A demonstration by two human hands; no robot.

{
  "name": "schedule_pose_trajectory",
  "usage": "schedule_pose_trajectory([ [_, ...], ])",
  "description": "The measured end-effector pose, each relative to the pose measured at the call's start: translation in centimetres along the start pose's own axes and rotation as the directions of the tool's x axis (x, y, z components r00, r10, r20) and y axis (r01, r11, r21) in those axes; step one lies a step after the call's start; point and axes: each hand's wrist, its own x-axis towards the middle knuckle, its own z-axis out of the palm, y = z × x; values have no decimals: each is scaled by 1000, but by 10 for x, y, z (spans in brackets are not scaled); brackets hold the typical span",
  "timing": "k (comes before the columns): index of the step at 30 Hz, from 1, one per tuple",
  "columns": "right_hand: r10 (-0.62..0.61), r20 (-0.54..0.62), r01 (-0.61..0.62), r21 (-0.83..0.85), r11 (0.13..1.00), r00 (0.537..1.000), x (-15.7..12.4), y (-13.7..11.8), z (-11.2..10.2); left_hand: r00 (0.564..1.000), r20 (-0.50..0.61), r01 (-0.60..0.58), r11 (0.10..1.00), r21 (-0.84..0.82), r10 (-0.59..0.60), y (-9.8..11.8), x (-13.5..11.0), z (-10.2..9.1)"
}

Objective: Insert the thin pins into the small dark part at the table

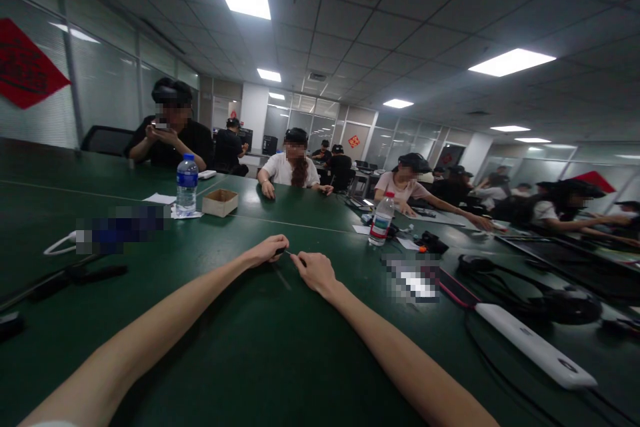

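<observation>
The left hand [267,250] lies at the end of a bare outstretched arm, knuckles up, its fingers curled into a loose fist and the thumb and forefinger pinched on one end of a thin dark strand [289,253]. The strand is short and fine, too small to say what it is; it spans the narrow gap between the two hands, just above the green table [210,347]. The right hand [315,271] takes the other end, fingers bent down toward the tabletop and the fingertips closed on the strand, the heel of the hand low over the surface. With so slight a piece held this far out, the work would seem to go best with both wrists rested on the table, each pinch close to the end and firm but not crushing, and any pull kept even along the strand so it neither slips nor kinks. Further right, well apart from the hands, a water bottle [382,219] with a red label stands on the table, and nearer the edge lies a long white block [535,347] beside dark cables.
</observation>
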Motion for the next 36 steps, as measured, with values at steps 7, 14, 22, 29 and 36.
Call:
schedule_pose_trajectory([
  [7,-109,35,110,-51,993,993,-2,-6,-6,999,-46,-4,1000,-21,3,-1,1,0],
  [14,-99,-11,98,-71,993,995,-1,-13,0,994,-113,-9,1000,-24,6,2,0,4],
  [22,69,-4,-69,-25,997,998,1,-6,4,998,-68,0,999,-45,-3,0,1,1],
  [29,75,1,-75,-23,997,997,2,-5,7,998,-56,14,999,-52,-17,1,1,1],
  [36,78,-3,-78,-4,997,997,2,-5,7,999,-40,9,999,-35,-10,-3,3,0],
])
